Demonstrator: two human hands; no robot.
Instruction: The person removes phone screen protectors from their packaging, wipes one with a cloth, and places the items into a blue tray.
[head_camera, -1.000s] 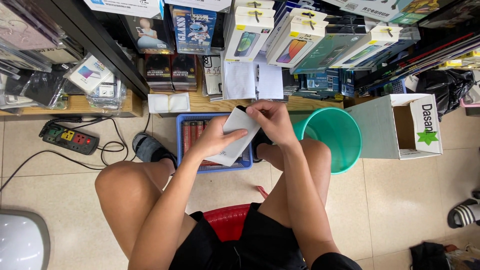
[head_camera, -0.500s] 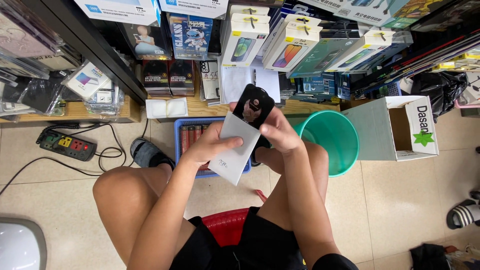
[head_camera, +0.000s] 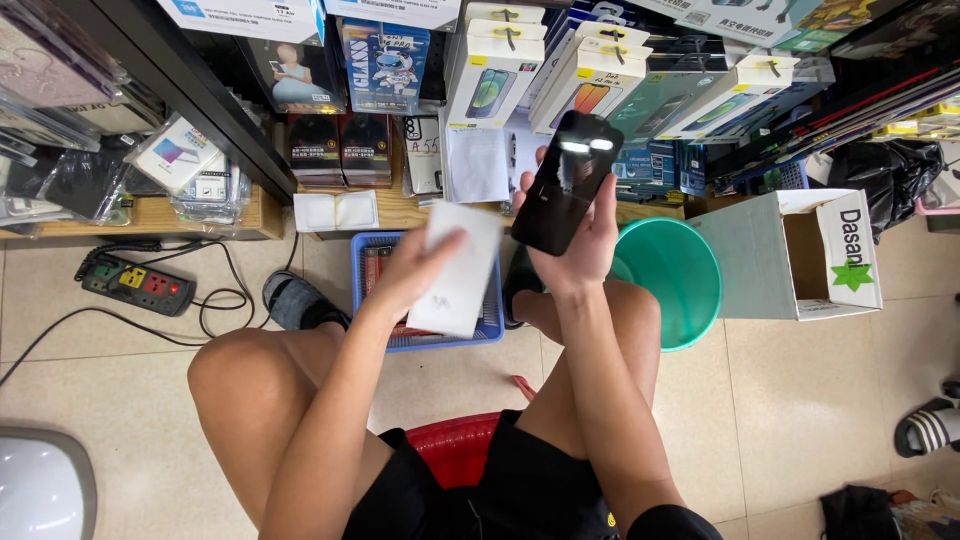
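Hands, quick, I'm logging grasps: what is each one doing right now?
Left hand: closed on a flat white packet.
Right hand: closed on a glossy black phone-shaped slab, held up.

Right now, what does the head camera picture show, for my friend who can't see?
A seated person's right hand holds up a shiny black phone-shaped panel, while the left hand holds a white sleeve over a blue basket. A green bucket stands beside their knee.

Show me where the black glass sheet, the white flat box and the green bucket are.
black glass sheet (head_camera: 566, 185), head view, middle of its glossy face.
white flat box (head_camera: 462, 275), head view, centre of its white face.
green bucket (head_camera: 672, 282), head view, inner wall.
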